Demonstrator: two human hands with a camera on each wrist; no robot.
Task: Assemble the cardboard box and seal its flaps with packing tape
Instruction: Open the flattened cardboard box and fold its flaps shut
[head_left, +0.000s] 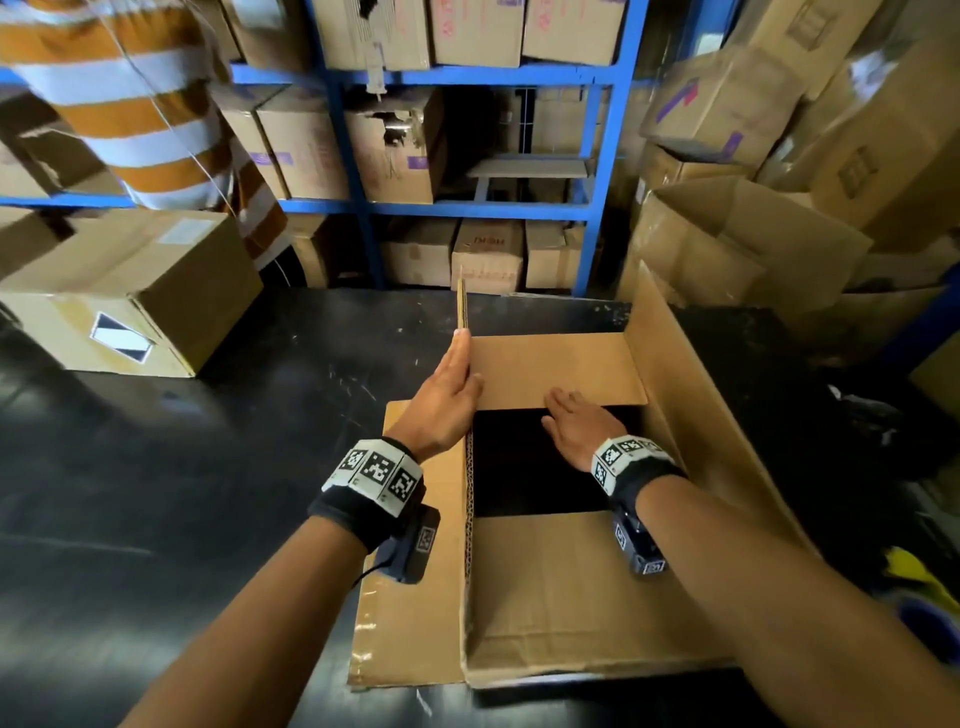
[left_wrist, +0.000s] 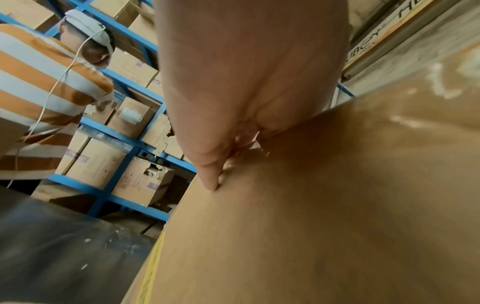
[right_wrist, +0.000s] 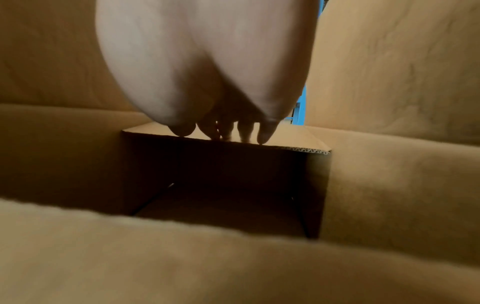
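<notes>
A brown cardboard box stands open-topped on the black table. Its near and far short flaps are folded inward, with a dark gap between them. My left hand holds the upright left long flap, fingers straight along its outer face and thumb over its top edge. In the left wrist view the left hand lies against that flap. My right hand lies flat on the far flap's edge. In the right wrist view its fingertips press there. The right long flap stands open. No tape shows.
A closed carton sits on the table at the far left. Behind it stands a person in an orange-striped shirt. Blue shelving full of cartons runs along the back, and more cartons pile up on the right.
</notes>
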